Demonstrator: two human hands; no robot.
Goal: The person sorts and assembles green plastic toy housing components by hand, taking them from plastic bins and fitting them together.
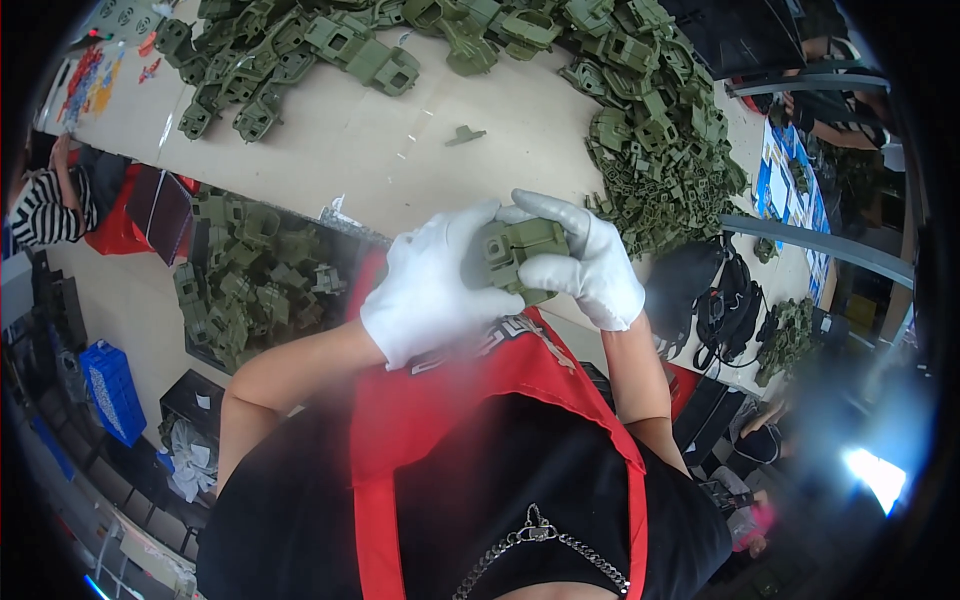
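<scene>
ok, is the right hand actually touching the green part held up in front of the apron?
Touching. The head view shows it: the right hand's gloved thumb overlaps the green part, no gap visible.

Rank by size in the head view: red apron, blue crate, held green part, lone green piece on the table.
Red apron
Held green part, blue crate: too alike to rank; part nearer, partly hidden
Lone green piece

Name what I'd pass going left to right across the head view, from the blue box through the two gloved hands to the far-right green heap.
Blue box → green parts in the dark bin → left hand → held green part → right hand → black bag → small green heap.
</scene>
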